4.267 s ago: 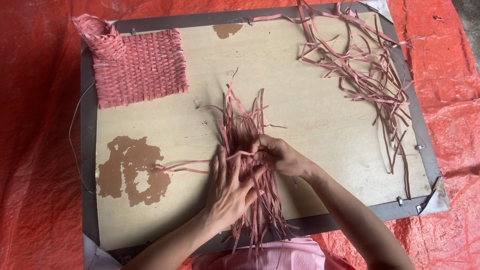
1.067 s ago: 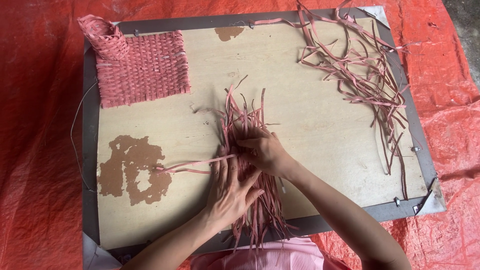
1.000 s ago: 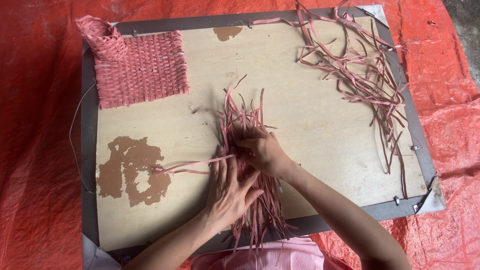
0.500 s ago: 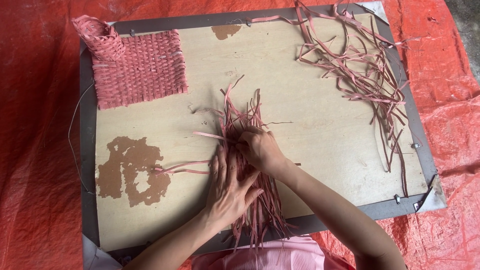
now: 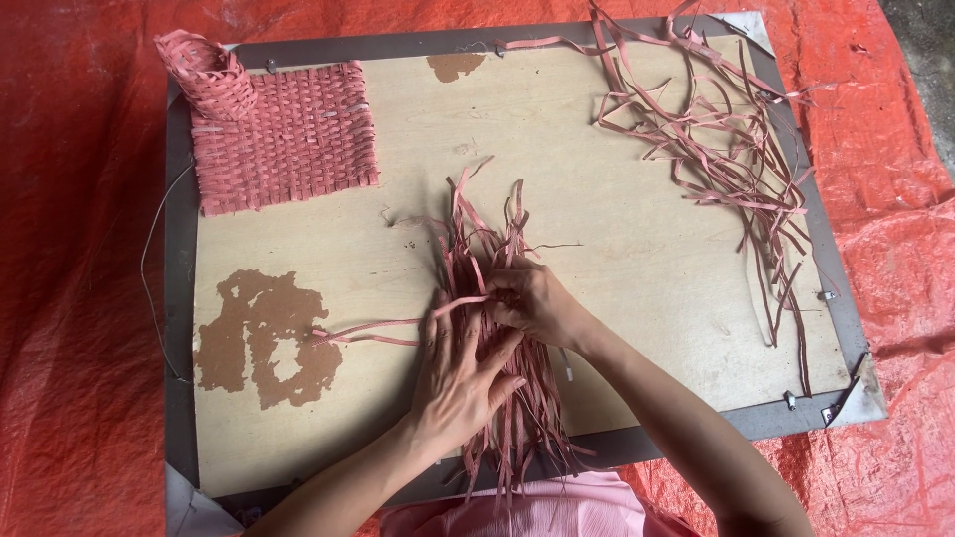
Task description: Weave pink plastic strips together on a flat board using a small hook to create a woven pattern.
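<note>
- A bundle of flat pink strips (image 5: 492,298), laid side by side and running from 12 to 6 o'clock, lies at the middle of the pale wooden board with a grey metal frame (image 5: 637,268); its lower ends hang over the board's near edge.
- One loose pink strip (image 5: 363,330) crosses the bundle and trails out towards 9 o'clock, past a brown patch of worn veneer (image 5: 264,338).
- The left hand (image 5: 460,376) lies flat on the bundle's lower half, fingers spread and pointing to 12 o'clock, its grip released, pressing the strips down.
- The right hand (image 5: 532,301) sits just at 1 o'clock of the left, fingers curled, pinching the crossing strip where it meets the bundle.
- At 10 o'clock on the board lies a square woven pink mat (image 5: 288,139) with a small woven pink basket (image 5: 204,75) at its far left corner.
- At 2 o'clock a loose tangle of pink strips (image 5: 726,149) spreads along the board's right side.
- An orange-red plastic sheet (image 5: 70,298) lies under the board.
</note>
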